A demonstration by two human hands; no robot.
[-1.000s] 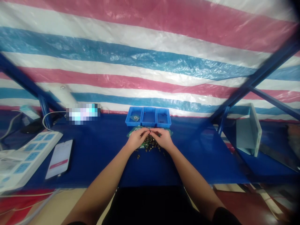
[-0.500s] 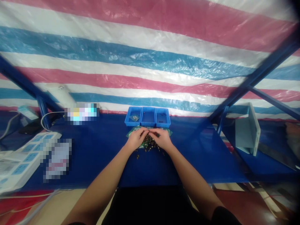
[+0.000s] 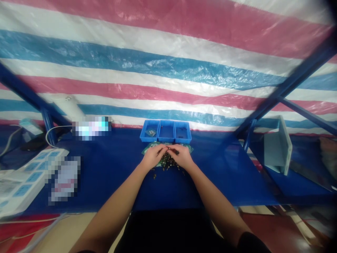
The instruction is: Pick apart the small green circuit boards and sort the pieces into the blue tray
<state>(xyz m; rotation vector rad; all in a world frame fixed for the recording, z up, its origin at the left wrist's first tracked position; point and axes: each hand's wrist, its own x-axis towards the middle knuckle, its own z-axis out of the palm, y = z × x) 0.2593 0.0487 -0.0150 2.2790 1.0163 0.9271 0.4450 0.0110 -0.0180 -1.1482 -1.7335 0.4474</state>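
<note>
My left hand (image 3: 153, 155) and my right hand (image 3: 181, 155) meet fingertip to fingertip over a heap of small brass and dark metal pieces (image 3: 167, 162), perhaps screws. Both hands are closed in a pinch, and what lies between the fingertips is too small to make out. Under the heap spreads a green-tinted clear plastic bag (image 3: 147, 147), partly covered by the hands. Just beyond stand three joined blue bins (image 3: 166, 140). The left bin holds a small clear packet (image 3: 151, 133); a few tiny dark pieces lie in the other two.
The blue table (image 3: 223, 168) carries a white power strip (image 3: 50, 165) at left, beside a blurred-out packet (image 3: 65, 181). A pixelated bright object (image 3: 92, 127) sits at the back left. A pale tablet-like panel (image 3: 279, 147) stands at right. Blue posts (image 3: 265, 102) flank a striped sheet (image 3: 168, 63).
The fingertips have shifted very slightly, with both hands staying over the heap. The bins and the rest of the table look the same.
</note>
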